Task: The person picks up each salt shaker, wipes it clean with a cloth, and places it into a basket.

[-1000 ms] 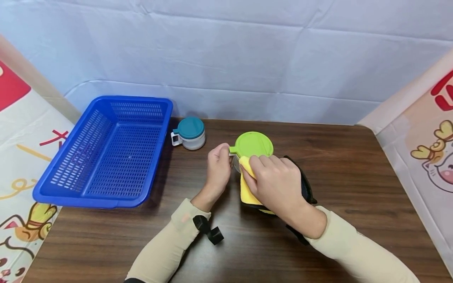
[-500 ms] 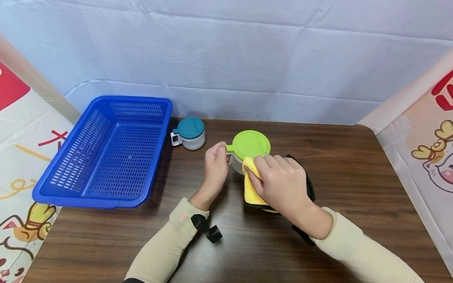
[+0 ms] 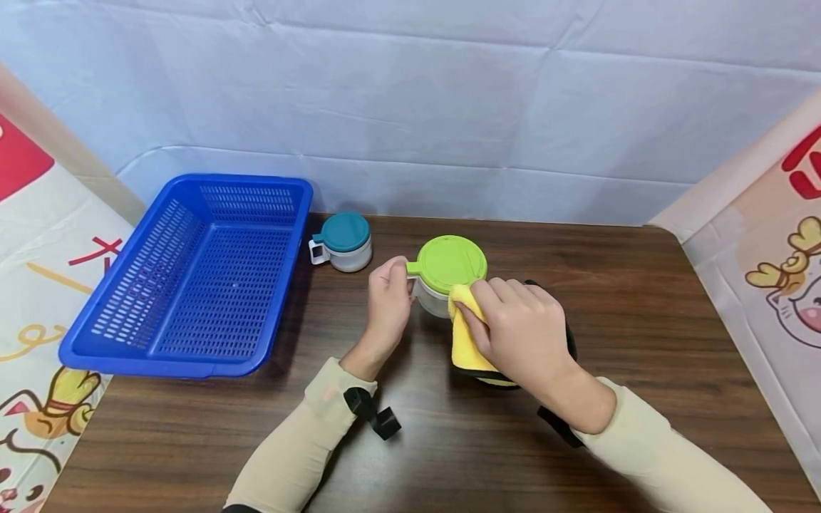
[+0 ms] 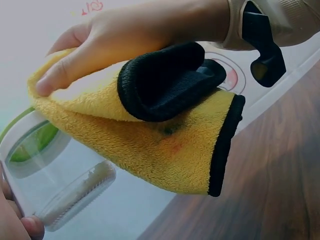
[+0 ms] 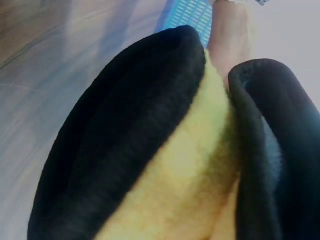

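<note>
My left hand [image 3: 389,299] grips the handle of a see-through seasoning jar [image 3: 434,301] with a lime-green lid [image 3: 452,263]. The jar is held over the table, its lid on. In my right hand [image 3: 522,324] is a folded yellow towel [image 3: 471,345] with black edging, pinched between thumb and fingers. Its bunched corner sits right at the jar's front right side. In the left wrist view the towel [image 4: 150,150] hangs in folds and overlaps the jar, and dark and reddish stains show on it. The towel [image 5: 180,165] fills most of the right wrist view.
A second jar [image 3: 349,258] with a teal lid and white handle stands at the back, left of my hands. Beside it a blue plastic basket [image 3: 298,285] stands on the left of the wooden table [image 3: 628,306]. A pale cloth backdrop [image 3: 410,107] rises behind the table.
The green-lidded jar and my left hand have shifted slightly left. My right hand has drawn the towel to the right and toward me, uncovering more of the jar's side.
</note>
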A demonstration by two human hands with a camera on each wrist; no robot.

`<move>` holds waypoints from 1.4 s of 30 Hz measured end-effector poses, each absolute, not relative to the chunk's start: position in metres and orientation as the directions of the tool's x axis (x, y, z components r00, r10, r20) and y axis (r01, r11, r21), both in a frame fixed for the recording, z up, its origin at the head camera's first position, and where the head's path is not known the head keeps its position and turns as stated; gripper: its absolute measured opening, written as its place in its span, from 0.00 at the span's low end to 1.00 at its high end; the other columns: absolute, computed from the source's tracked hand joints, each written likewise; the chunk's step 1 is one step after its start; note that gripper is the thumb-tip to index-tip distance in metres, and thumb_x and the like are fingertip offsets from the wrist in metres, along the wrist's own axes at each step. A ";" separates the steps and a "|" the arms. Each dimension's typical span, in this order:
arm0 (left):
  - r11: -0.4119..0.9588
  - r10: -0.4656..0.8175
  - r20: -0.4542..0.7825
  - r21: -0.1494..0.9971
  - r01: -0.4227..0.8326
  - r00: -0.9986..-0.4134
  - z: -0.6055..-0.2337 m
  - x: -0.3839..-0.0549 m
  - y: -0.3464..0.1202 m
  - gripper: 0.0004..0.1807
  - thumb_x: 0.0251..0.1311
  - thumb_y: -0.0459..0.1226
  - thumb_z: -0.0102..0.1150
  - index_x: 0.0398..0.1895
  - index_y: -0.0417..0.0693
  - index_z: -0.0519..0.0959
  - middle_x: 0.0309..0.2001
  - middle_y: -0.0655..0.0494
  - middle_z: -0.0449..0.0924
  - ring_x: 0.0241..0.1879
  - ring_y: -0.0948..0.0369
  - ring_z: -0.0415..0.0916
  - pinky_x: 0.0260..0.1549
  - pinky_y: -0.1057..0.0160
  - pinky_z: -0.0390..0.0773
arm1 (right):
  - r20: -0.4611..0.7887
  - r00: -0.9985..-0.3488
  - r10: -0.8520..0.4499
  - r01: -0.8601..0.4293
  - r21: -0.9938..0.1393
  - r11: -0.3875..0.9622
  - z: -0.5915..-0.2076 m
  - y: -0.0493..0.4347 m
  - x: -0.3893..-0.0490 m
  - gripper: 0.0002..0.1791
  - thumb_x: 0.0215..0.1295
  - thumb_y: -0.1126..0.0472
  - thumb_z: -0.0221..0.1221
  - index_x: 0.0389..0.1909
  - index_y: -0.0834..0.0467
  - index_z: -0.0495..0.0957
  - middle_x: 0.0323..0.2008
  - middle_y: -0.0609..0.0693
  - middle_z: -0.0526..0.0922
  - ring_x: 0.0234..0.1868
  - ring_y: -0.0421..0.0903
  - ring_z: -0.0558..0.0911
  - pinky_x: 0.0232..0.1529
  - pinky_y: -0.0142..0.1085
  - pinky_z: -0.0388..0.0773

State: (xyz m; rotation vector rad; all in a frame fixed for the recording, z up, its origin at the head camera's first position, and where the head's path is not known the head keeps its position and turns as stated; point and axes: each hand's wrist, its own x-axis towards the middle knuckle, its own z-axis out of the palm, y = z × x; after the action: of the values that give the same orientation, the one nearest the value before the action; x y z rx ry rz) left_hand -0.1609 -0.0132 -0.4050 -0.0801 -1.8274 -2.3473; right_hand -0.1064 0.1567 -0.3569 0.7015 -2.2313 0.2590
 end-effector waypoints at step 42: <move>-0.139 -0.088 0.150 0.977 0.161 -0.985 -0.403 -0.159 -0.019 0.19 0.64 0.29 0.37 0.14 0.48 0.61 0.14 0.60 0.55 0.15 0.64 0.52 0.15 0.70 0.56 | 0.521 -0.806 -0.281 -0.440 -0.210 0.873 -0.364 0.194 -0.120 0.09 0.65 0.62 0.66 0.41 0.57 0.76 0.28 0.50 0.74 0.22 0.47 0.71 0.21 0.43 0.71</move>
State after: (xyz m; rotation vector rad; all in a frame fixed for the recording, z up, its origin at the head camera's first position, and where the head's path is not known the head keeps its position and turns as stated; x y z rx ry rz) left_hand -0.1586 -0.0188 -0.4030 -0.0841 -1.9439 -2.2518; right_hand -0.1202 0.1942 -0.3637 0.5251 -2.5558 0.4433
